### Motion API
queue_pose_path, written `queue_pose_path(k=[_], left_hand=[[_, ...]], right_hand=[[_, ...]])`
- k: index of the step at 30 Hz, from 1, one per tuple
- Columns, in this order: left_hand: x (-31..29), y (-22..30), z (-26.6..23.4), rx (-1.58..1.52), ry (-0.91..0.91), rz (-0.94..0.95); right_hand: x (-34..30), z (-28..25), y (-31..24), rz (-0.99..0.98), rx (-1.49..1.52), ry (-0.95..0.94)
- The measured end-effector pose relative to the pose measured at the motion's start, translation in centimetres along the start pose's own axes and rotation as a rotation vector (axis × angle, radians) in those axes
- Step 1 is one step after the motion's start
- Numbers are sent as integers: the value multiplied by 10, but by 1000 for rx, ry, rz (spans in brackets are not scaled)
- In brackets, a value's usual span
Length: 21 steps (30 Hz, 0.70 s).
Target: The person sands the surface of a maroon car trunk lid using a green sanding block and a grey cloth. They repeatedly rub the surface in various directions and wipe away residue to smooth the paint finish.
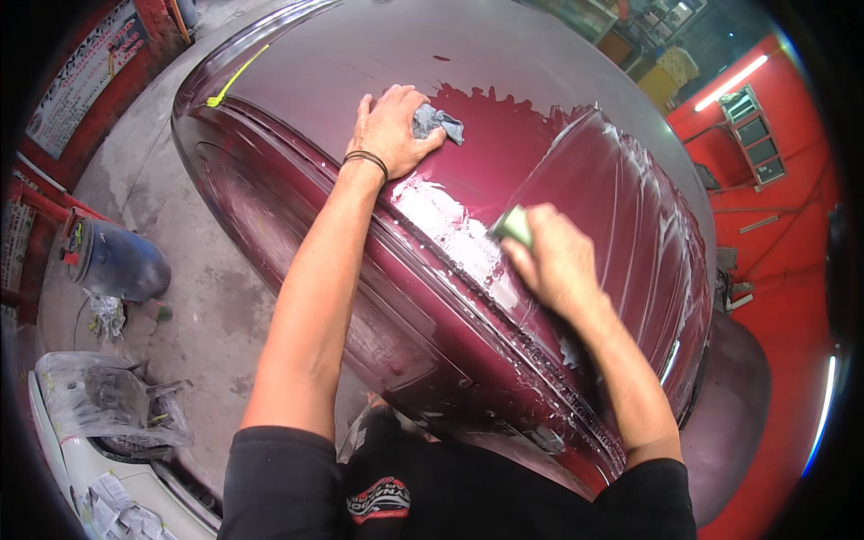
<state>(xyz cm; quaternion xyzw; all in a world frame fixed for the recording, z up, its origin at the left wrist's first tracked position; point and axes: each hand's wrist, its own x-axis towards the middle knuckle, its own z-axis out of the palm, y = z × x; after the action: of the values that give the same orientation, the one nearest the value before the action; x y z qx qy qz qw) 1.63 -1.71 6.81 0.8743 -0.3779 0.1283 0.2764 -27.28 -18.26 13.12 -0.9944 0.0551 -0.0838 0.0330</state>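
Note:
A dark maroon car roof (369, 54) spreads out before me, dull grey at the far side and wet and shiny nearer. My left hand (389, 133) rests on it, with a crumpled grey-blue cloth (439, 124) held between thumb and fingers. Closed round a pale green block (514, 225), my right hand (560, 261) is slightly blurred. The block touches the surface beside a thick patch of white foam (445, 225) along the roof's near edge. What the block's underside looks like is hidden. Thin streaks of white suds run over the right part of the roof.
A strip of yellow-green tape (236, 76) sticks to the roof's far left. On the floor at left stands a blue drum (121, 259). A white car part under plastic film (99, 405) lies at lower left. A red wall (765, 243) rises at right.

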Motion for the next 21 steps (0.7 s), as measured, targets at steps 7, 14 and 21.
queue_pose_path(k=[7, 14, 21], left_hand=[[4, 18, 3, -93, -25, 46], [-3, -4, -1, -46, 12, 39], [9, 11, 16, -12, 63, 24]], right_hand=[[93, 8, 77, 13, -21, 197], [3, 3, 27, -68, 84, 114], [-320, -49, 39, 298, 55, -8]])
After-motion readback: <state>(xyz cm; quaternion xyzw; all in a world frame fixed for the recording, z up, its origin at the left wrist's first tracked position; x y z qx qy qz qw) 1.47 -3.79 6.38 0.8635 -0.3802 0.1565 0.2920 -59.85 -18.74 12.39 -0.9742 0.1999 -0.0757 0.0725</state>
